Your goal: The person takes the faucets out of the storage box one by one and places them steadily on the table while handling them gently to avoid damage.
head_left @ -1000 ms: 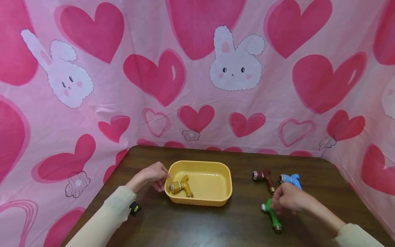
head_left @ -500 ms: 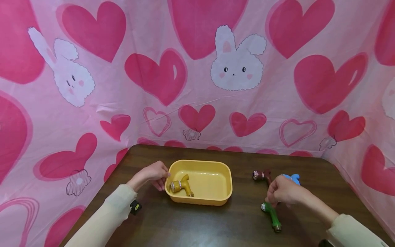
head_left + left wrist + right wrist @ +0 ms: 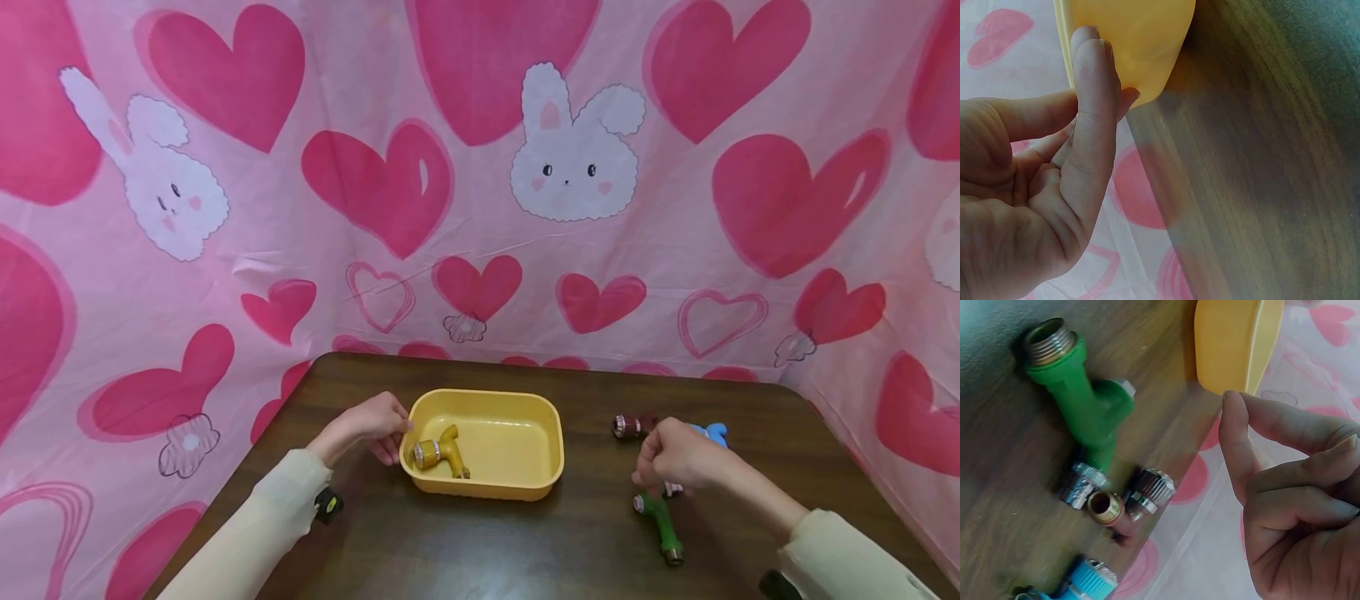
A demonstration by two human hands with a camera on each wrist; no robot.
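My left hand (image 3: 380,423) grips the left rim of a yellow plastic tub (image 3: 495,493); the left wrist view shows its fingers (image 3: 1094,119) against the tub wall. A yellow tap (image 3: 450,457) lies inside at the left. My right hand (image 3: 686,454) is over the upper part of a green tap (image 3: 660,517) on the table, partly covering it. In the right wrist view, thumb and index fingertips meet beside the tub, with nothing between them, and the other fingers are curled. The green tap (image 3: 1082,403) stands apart from them there, its threaded brass end showing.
A dark red tap (image 3: 628,427) and a blue tap (image 3: 716,433) lie behind my right hand, both partly hidden. Everything stands on a dark wooden table (image 3: 465,550). Pink heart-patterned cloth (image 3: 480,208) hangs along the back and sides.
My right hand has shifted a little left and up over the green tap, covering more of the red one. The green tap, the tub and my left hand stay in place.
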